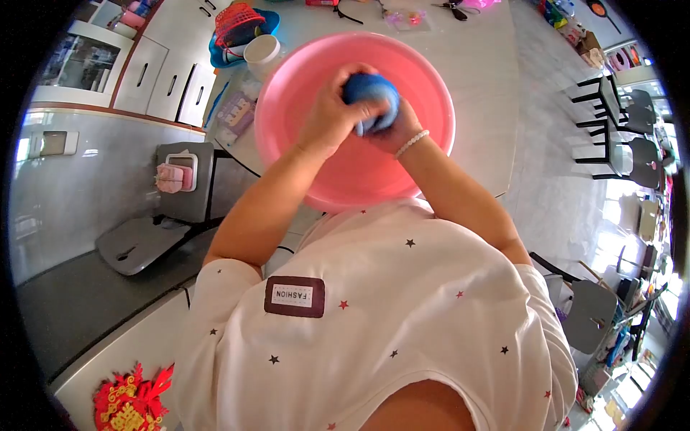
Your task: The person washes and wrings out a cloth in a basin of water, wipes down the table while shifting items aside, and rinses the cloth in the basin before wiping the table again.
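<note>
A blue bundle with a paler, blurred side, which looks like wadded cloth, is held between both hands above a large pink basin. My left hand wraps round its left side, with the fingers over the top and the thumb across the front. My right hand, with a beaded bracelet at the wrist, grips the bundle from the right and below; its fingers are mostly hidden. Only the pink inner wall of the basin shows clearly; whether it holds water I cannot tell.
The basin stands on a light table. At its back left are a white tub, a blue basket with a red one, and a tissue pack. A grey chair stands at left; more chairs at right.
</note>
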`<state>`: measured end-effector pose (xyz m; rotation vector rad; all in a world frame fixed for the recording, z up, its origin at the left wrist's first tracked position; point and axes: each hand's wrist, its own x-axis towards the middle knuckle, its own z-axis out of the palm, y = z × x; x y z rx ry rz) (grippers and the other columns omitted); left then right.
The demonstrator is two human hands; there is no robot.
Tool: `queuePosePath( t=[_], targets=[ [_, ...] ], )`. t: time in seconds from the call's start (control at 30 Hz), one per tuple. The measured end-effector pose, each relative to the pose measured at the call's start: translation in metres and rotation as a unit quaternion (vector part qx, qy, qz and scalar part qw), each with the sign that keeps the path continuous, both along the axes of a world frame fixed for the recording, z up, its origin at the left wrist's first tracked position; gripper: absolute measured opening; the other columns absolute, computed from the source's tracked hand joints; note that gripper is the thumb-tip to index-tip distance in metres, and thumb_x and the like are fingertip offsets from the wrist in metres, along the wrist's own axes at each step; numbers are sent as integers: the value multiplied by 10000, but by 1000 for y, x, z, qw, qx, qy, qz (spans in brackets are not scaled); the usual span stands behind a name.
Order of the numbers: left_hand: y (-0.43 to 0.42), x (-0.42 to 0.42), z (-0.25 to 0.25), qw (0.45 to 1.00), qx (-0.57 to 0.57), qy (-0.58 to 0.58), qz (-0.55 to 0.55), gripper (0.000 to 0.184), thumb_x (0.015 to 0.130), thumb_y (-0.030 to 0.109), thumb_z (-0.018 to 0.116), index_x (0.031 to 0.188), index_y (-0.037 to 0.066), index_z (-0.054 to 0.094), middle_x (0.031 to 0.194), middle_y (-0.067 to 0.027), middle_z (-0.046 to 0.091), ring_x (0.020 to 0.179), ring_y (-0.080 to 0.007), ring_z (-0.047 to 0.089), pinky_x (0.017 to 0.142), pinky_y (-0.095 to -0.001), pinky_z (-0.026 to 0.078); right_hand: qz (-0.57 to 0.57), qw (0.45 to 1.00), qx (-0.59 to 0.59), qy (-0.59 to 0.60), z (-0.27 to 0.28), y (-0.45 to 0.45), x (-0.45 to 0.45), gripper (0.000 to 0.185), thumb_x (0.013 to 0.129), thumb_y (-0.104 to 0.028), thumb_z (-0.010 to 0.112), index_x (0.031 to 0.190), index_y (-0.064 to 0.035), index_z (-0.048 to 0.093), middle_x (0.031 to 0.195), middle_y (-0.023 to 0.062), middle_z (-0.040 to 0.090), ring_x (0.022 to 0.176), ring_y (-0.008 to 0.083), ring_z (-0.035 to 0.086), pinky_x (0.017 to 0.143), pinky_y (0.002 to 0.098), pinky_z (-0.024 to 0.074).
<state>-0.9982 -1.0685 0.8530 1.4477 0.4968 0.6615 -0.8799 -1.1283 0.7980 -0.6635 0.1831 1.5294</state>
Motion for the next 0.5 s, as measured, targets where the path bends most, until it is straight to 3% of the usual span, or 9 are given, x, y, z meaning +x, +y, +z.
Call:
queuePosePath(
  t=[0.1, 0.13, 0.17, 0.2, 0.23, 0.3, 0.37, 0.4, 0.5],
  targets=[
    [16, 10, -32, 930, -324, 4, 173, 385, 820, 351, 674, 1075, 88, 557, 1073, -56, 572, 976, -187, 573, 819, -360, 493, -48, 997, -47, -41, 27, 8, -1, 315, 902, -315, 523, 1064, -48, 566, 967, 108, 619, 856, 269, 626, 746, 427, 536],
    [24, 12, -44, 921, -370, -14, 117, 395, 877, 451, 558, 1051, 96, 553, 1034, -71, 581, 957, -215, 590, 782, -406, 516, -61, 993, -32, -98, 19, 14, -2, 323, 881, -313, 547, 993, -13, 592, 888, 98, 620, 784, 248, 630, 680, 401, 535],
    [28, 8, -58, 886, -458, -48, 51, 371, 875, 435, 561, 1030, 98, 553, 1009, -73, 580, 931, -220, 595, 782, -412, 519, -93, 973, -53, -204, 12, 15, -5, 277, 854, -292, 573, 935, -31, 615, 837, 97, 616, 758, 233, 629, 645, 400, 526],
    [30, 7, -62, 838, -539, -80, -17, 347, 874, 420, 565, 1009, 101, 552, 984, -76, 579, 905, -226, 600, 781, -418, 522, -123, 941, -72, -307, 12, 15, -10, 231, 826, -270, 599, 878, -48, 637, 785, 96, 612, 731, 217, 627, 610, 399, 517],
    [32, 9, -66, 827, -556, -76, -28, 328, 878, 407, 558, 993, 100, 555, 967, -77, 579, 886, -222, 601, 776, -411, 524, -115, 895, -69, -425, 11, 13, -13, 184, 786, -235, 612, 834, -61, 643, 758, 94, 607, 727, 218, 623, 609, 392, 506],
    [35, 10, -74, 802, -592, -66, -46, 293, 887, 381, 544, 961, 98, 560, 932, -79, 580, 849, -216, 605, 767, -399, 529, -92, 761, -63, -639, 12, 11, -18, 91, 705, -166, 637, 747, -87, 656, 703, 90, 597, 717, 221, 616, 608, 376, 486],
    [51, 5, -81, 812, -533, -87, -223, 267, 896, 361, 519, 923, 99, 561, 905, -62, 581, 849, -196, 602, 773, -375, 520, -162, 567, 52, -806, 15, 13, -18, 53, 631, -147, 644, 670, -112, 638, 668, 80, 584, 707, 216, 602, 622, 365, 465],
    [53, 7, -85, 839, -474, -71, -256, 255, 899, 350, 508, 913, 101, 564, 894, -53, 584, 842, -186, 600, 774, -361, 515, -192, 450, 109, -865, 20, 13, -18, 44, 593, -137, 648, 631, -125, 629, 650, 75, 578, 702, 214, 595, 630, 360, 455],
    [50, 21, -88, 938, -230, 9, -259, 230, 900, 314, 493, 903, 101, 580, 859, -34, 596, 797, -160, 590, 754, -319, 499, -136, 336, 238, -901, 39, 7, -16, 95, 536, -161, 644, 620, -133, 611, 666, 39, 598, 706, 217, 576, 658, 367, 436]
  ],
)
